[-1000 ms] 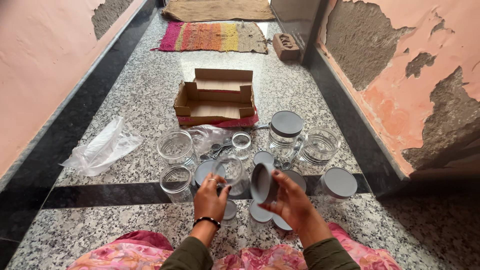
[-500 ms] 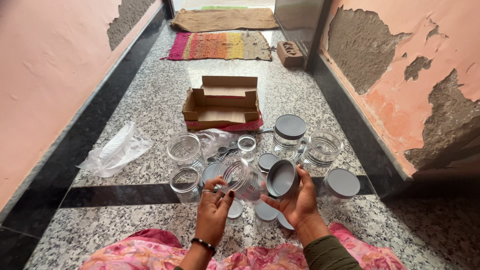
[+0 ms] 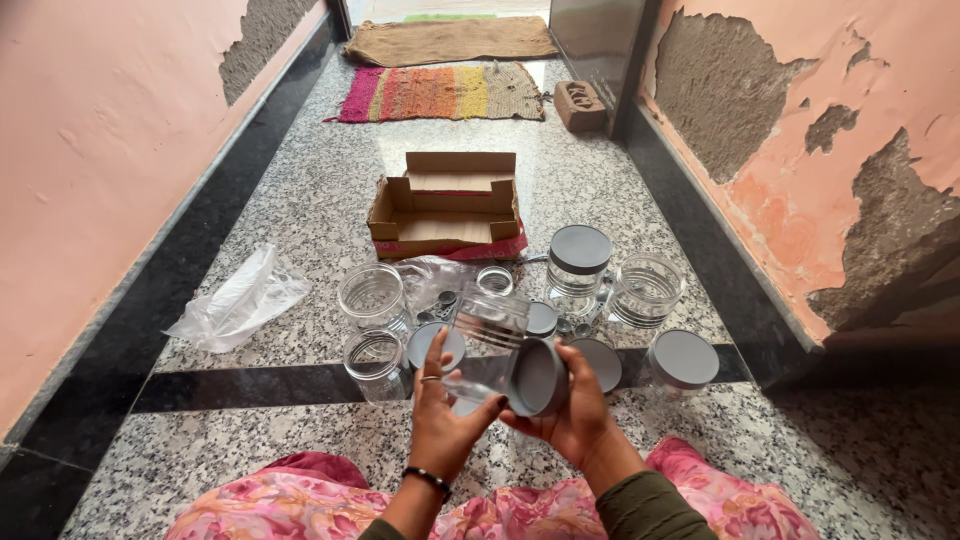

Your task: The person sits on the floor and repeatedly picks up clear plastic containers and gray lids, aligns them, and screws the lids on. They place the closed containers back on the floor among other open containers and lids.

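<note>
Jar and lid held over the floor

Our left hand (image 3: pixel 440 425) clasped the clear jar (image 3: pixel 485 345) from below; our right hand (image 3: pixel 575 415) pinched the grey lid (image 3: pixel 535 377) touching its mouth.

I see an open cardboard box (image 3: pixel 447 207) on the speckled stone floor (image 3: pixel 300 200), a crumpled clear plastic bag (image 3: pixel 238 300) to its left, a striped multicoloured rug (image 3: pixel 440 93) further off, a brown mat (image 3: pixel 447 40) beyond it, and a brick (image 3: pixel 581 104) by the peeling pink wall (image 3: pixel 830 150)
</note>
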